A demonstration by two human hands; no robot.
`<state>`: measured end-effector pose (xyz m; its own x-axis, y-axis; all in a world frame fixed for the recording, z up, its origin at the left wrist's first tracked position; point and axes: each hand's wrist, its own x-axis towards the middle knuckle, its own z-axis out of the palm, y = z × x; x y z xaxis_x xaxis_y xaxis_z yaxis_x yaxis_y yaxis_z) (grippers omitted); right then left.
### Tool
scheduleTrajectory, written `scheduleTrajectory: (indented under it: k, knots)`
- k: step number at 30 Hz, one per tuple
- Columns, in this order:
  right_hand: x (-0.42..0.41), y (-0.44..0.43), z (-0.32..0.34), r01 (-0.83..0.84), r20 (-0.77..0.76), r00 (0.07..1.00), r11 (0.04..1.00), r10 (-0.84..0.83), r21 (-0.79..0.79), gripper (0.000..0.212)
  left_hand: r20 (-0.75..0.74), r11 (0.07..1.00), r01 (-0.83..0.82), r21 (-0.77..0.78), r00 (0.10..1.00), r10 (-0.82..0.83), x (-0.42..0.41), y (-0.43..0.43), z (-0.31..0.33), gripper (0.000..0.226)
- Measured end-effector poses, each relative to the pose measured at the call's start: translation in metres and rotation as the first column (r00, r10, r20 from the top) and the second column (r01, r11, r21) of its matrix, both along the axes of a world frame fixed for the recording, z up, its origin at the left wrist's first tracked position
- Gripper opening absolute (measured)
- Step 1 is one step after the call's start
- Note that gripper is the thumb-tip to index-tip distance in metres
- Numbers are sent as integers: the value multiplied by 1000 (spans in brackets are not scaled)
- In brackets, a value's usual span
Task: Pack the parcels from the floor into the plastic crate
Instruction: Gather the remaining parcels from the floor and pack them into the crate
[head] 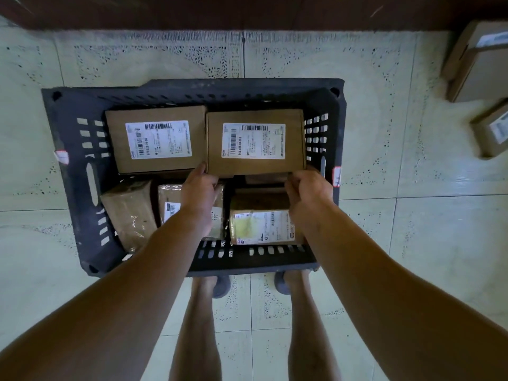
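A dark plastic crate [71, 160] stands on the tiled floor in front of my feet. Both hands grip the near edge of a brown cardboard parcel with a white label [255, 143], held level over the crate's far right part. My left hand [199, 189] is at its near left corner, my right hand [309, 188] at its near right corner. A second labelled cardboard parcel [156, 138] lies at the far left. Three tape-wrapped parcels fill the near row: one at the left [129, 213], one in the middle [170, 207], one at the right [261, 224].
Two more cardboard parcels lie on the floor at the right: a large one [478, 61] and a smaller one [492, 130]. A dark wall base runs along the top. My legs and dark sandals [220, 285] are just behind the crate.
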<state>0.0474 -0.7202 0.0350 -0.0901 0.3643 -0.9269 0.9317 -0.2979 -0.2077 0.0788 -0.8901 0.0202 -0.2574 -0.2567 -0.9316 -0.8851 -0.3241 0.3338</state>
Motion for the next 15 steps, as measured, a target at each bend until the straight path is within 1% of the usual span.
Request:
scheduleTrajectory:
  k: [1,2,3,4,5,6,8,10,11,13,15]
  knots:
    - [0,1,-3,42,-28,999,997,-44,-58,21,13,999,-40,-2,999,40,-4,1,-1,45]
    - [1,2,-9,61,-55,996,995,-66,-79,23,27,997,-70,-9,997,70,-6,2,1,36]
    - [2,4,-11,77,-73,994,991,-85,-106,22,38,995,-99,6,994,99,-7,4,2,27]
    - [2,4,-13,106,-61,992,989,-112,-105,19,42,990,-141,24,989,140,-8,5,4,22]
    - [2,4,-13,141,-75,985,980,-152,-140,15,43,986,-163,42,986,161,-9,6,4,20]
    - [1,3,-13,140,-74,986,981,-150,-134,14,36,981,-185,55,982,184,-11,7,6,17]
    - [2,3,-12,139,-87,984,978,-153,-154,20,28,974,-211,82,977,210,-15,8,8,15]
    - [2,3,-8,126,-102,984,972,-148,-198,23,27,976,-204,76,979,202,-16,9,13,14]
    - [2,4,-5,108,-109,985,973,-132,-206,23,28,978,-195,71,981,193,-14,10,15,14]
    - [1,5,5,137,-125,978,963,-169,-231,22,18,982,-176,63,984,175,-11,13,25,15]
    - [1,11,19,145,-134,974,956,-184,-253,18,-13,983,-169,76,985,171,-7,17,36,23]
